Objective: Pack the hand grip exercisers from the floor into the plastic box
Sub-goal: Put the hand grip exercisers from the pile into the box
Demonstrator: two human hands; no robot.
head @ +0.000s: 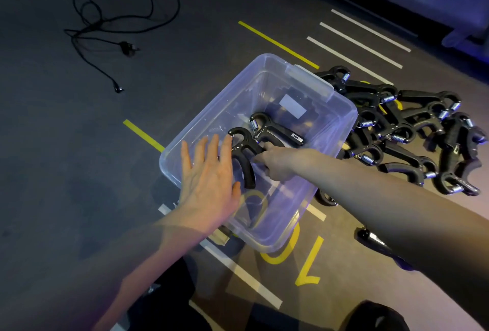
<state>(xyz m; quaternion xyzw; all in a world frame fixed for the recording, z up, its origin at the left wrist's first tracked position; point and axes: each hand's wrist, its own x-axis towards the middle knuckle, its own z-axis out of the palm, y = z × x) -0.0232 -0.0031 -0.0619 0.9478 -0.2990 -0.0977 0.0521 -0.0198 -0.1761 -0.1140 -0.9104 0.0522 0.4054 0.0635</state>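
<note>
A clear plastic box (pixel 341 119) stands on the floor in the middle of the view. Two black hand grip exercisers lie inside it: one (pixel 275 129) further back, one (pixel 244 156) nearer. My right hand (pixel 275 162) is inside the box, fingers closed on the nearer exerciser's handle. My left hand (pixel 209 180) hovers flat over the box's left rim, fingers spread, holding nothing. A pile of several black exercisers (pixel 412 132) with steel springs lies on the floor right of the box.
A tangled black cable (pixel 105 29) with a plug lies on the dark floor at upper left. Yellow and white tape lines (pixel 277 43) and painted yellow numbers mark the floor. A loose black object (pixel 370 238) lies below my right forearm. A dark bench edge runs along the top right.
</note>
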